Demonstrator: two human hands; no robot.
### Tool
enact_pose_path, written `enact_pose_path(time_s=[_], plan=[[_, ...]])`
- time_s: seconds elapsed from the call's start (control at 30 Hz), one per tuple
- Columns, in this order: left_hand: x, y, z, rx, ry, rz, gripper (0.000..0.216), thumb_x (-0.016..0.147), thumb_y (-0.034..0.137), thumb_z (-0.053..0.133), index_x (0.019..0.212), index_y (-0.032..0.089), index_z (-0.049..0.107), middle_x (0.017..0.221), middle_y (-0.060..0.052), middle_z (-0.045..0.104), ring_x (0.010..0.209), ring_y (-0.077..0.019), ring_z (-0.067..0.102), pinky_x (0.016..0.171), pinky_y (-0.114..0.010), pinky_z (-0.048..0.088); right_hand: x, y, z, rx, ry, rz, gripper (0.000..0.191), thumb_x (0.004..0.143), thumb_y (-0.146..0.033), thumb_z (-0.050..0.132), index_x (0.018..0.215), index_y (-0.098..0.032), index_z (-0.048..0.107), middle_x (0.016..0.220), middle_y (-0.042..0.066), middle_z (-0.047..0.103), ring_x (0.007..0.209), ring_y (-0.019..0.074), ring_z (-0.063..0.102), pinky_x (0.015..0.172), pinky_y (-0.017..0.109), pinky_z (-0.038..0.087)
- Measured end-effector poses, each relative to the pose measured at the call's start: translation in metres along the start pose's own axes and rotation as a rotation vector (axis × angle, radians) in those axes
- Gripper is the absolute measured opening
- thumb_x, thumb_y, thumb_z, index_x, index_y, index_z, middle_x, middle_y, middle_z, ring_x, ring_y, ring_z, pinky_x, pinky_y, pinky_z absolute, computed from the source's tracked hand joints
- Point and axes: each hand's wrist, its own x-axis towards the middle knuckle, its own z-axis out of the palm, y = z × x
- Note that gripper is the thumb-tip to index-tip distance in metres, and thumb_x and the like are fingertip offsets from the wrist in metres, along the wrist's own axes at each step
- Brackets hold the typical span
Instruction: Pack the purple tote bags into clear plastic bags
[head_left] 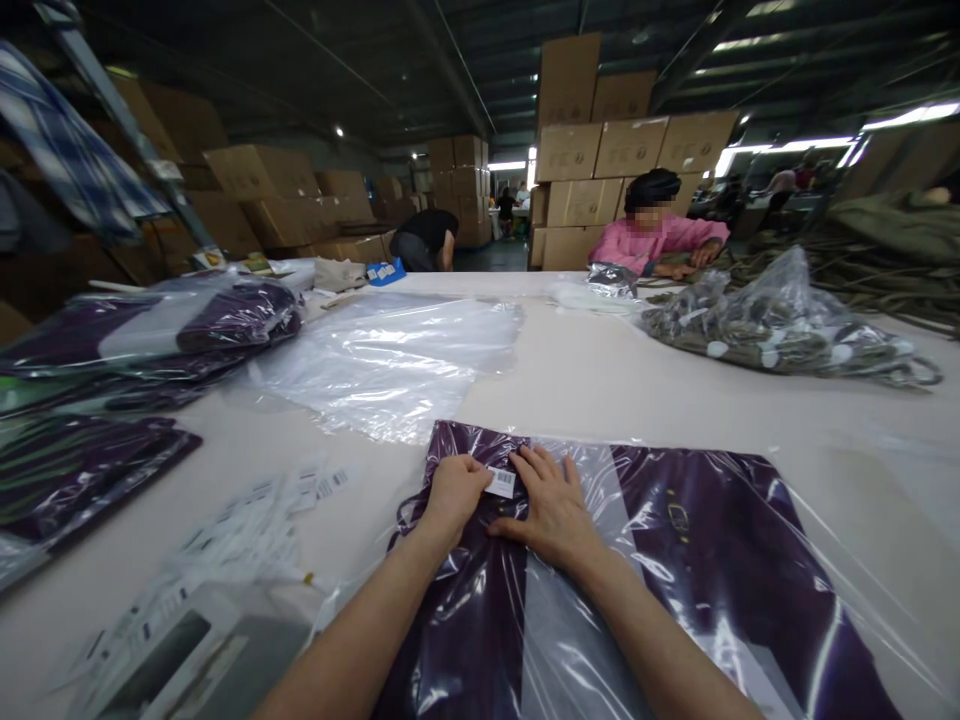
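Note:
A folded purple garment in a clear plastic bag lies on the table in front of me. A small white barcode sticker sits on the bag near its far edge. My left hand pinches the sticker's left side with curled fingers. My right hand lies flat on the bag, fingertips pressing just right of the sticker.
Loose barcode labels litter the table at left, beside stacks of bagged purple garments. Empty clear bags lie ahead. A bag of cords is at the far right. A person in pink leans at the table's end; cardboard boxes behind.

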Motion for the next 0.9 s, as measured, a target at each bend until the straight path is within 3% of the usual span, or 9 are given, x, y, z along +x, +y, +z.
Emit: enact_pose_path(time_s=[0.23, 0.37, 0.5, 0.6, 0.9], plan=[[0.001, -0.003, 0.000, 0.238, 0.020, 0.052, 0.016, 0.065, 0.011, 0.058, 0.050, 0.017, 0.054, 0.049, 0.003, 0.052, 0.051, -0.0115, 0.048, 0.054, -0.023, 0.035, 0.000, 0.002, 0.005, 0.023, 0.048, -0.027, 0.091, 0.062, -0.060, 0.072, 0.136, -0.015, 0.042, 0.143, 0.015, 0.039, 0.136, 0.0316, 0.028, 0.112, 0.056, 0.009], [-0.001, 0.001, 0.001, 0.407, 0.032, 0.077, 0.016, 0.069, 0.007, 0.058, 0.055, 0.015, 0.057, 0.052, 0.003, 0.053, 0.055, -0.0113, 0.050, 0.060, -0.023, 0.036, -0.003, 0.004, 0.010, 0.039, 0.144, -0.065, 0.088, 0.061, -0.053, 0.076, 0.133, -0.015, 0.043, 0.140, 0.016, 0.043, 0.133, 0.0339, 0.032, 0.110, 0.059, 0.013], [-0.006, 0.005, 0.002, 0.554, 0.055, 0.107, 0.016, 0.073, 0.005, 0.057, 0.059, 0.013, 0.061, 0.060, 0.000, 0.057, 0.064, -0.0125, 0.053, 0.067, -0.024, 0.037, -0.009, 0.005, 0.010, 0.071, 0.326, -0.237, 0.059, 0.067, -0.037, 0.075, 0.119, -0.018, 0.054, 0.121, 0.012, 0.058, 0.122, 0.0293, 0.045, 0.108, 0.055, 0.020], [-0.008, 0.005, 0.003, 0.628, 0.057, 0.128, 0.015, 0.075, 0.007, 0.057, 0.063, 0.013, 0.063, 0.066, -0.001, 0.060, 0.069, -0.0131, 0.055, 0.069, -0.024, 0.038, -0.013, 0.004, 0.008, 0.098, 0.384, -0.318, 0.038, 0.071, -0.029, 0.072, 0.106, -0.021, 0.061, 0.102, 0.007, 0.062, 0.105, 0.0238, 0.053, 0.104, 0.049, 0.027], [-0.006, 0.004, 0.000, 0.737, 0.034, 0.177, 0.012, 0.077, 0.011, 0.059, 0.067, 0.012, 0.065, 0.069, -0.002, 0.064, 0.067, -0.0123, 0.058, 0.068, -0.022, 0.041, -0.011, 0.005, 0.011, 0.060, 0.360, -0.307, 0.026, 0.074, -0.027, 0.069, 0.098, -0.019, 0.065, 0.099, 0.007, 0.062, 0.097, 0.0234, 0.052, 0.094, 0.044, 0.034]])
